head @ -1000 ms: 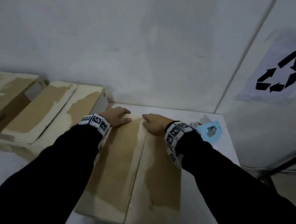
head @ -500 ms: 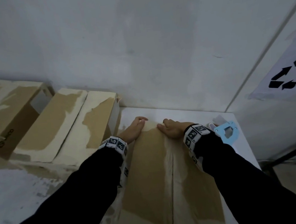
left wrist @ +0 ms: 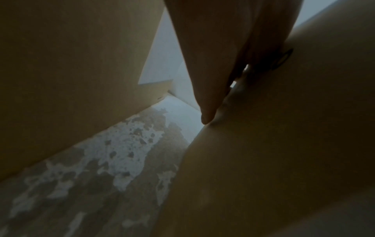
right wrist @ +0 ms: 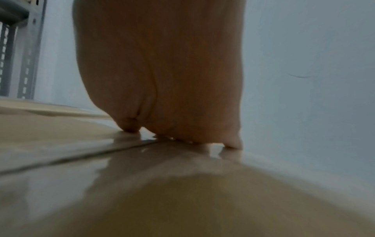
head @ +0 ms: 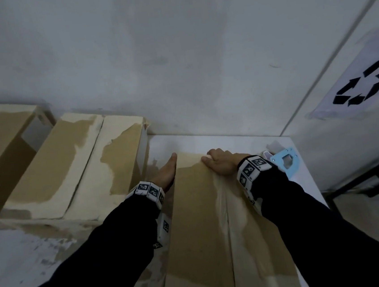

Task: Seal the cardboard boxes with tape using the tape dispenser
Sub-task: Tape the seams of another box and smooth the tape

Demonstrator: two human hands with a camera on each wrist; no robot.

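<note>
A cardboard box (head: 199,224) lies in front of me with both top flaps down, and the centre seam (head: 229,232) runs straight away from me. My left hand (head: 166,174) lies flat against the box's left side near the far corner, with its fingers (left wrist: 202,72) straight. Pressing on the far end of the box top (right wrist: 182,200) is my right hand (head: 221,163), its fingertips (right wrist: 233,142) at the far edge. The light blue tape dispenser (head: 285,161) rests on the table just right of my right wrist, and neither hand touches it.
More cardboard boxes (head: 74,169) stand close on the left, one nearly against the left hand. The white table (head: 207,141) ends at the wall behind and at a right edge past the dispenser. A recycling sign (head: 364,85) hangs on the right wall.
The box has turned, and its seam now points straight away. My left hand slid off the top onto the left side. My right hand stayed pressing at the far end.
</note>
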